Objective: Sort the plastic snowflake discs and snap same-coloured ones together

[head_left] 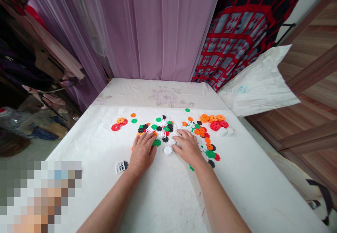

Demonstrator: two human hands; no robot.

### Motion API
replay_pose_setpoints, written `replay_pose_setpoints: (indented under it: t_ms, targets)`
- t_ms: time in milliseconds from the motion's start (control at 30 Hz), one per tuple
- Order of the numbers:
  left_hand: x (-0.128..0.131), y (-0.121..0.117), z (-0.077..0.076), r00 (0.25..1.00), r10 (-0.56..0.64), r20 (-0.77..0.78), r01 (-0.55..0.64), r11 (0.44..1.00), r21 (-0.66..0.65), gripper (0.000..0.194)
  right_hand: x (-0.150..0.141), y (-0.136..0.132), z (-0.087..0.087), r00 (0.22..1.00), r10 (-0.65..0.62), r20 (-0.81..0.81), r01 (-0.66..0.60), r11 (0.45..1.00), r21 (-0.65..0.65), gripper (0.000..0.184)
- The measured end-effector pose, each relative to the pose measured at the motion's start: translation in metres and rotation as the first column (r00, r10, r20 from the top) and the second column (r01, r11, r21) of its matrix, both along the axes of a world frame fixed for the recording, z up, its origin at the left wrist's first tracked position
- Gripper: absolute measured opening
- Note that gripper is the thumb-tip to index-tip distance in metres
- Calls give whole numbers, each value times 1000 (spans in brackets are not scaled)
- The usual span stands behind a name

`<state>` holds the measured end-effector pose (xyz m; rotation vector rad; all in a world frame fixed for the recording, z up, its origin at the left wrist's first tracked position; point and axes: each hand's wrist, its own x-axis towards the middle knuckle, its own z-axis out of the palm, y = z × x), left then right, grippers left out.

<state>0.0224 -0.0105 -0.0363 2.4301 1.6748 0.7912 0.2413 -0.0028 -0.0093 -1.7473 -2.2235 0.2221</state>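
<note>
While both hands lie on the white sheet [163, 194], the left hand [142, 153] is open, with its fingers spread at the near edge of a big pile of plastic snap discs [163, 129]. The right hand [187, 147] is open too and touches the pile. Neither hand grips anything. A white disc [167, 150] sits just in front of the pile, between the hands. A small white cage piece [120, 167] lies left of the pile.

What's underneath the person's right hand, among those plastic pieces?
The right hand hides whatever lies directly below its palm. Just beside its fingers, a white plastic disc rests on the white sheet.
</note>
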Motion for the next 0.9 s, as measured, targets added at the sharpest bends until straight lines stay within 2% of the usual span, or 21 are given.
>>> replay_pose_setpoints:
  t_ms: [133,233,300,400,500,900]
  targets:
    - [0,0,0,1000,2,-5,-2,1000,2,38,-1,2,-4,999,-10,-34,11,1000,22,19]
    - [0,0,1,1000,7,-18,-7,1000,-13,38,1,2,-7,990,-4,-141,19,994,106,17]
    - [0,0,2,1000,8,-25,-9,1000,-22,38,2,0,-8,969,41,-243,-2,987,159,17]
    - [1,-1,3,1000,10,-27,-11,1000,-28,38,0,-4,-5,934,158,-321,-109,981,163,16]
    - [1,-1,3,1000,13,-22,-14,999,-30,38,-3,-8,0,924,208,-320,-173,976,136,17]
    - [1,-1,5,1000,6,-30,-8,999,-48,38,-9,-11,7,948,215,-233,-200,976,89,19]
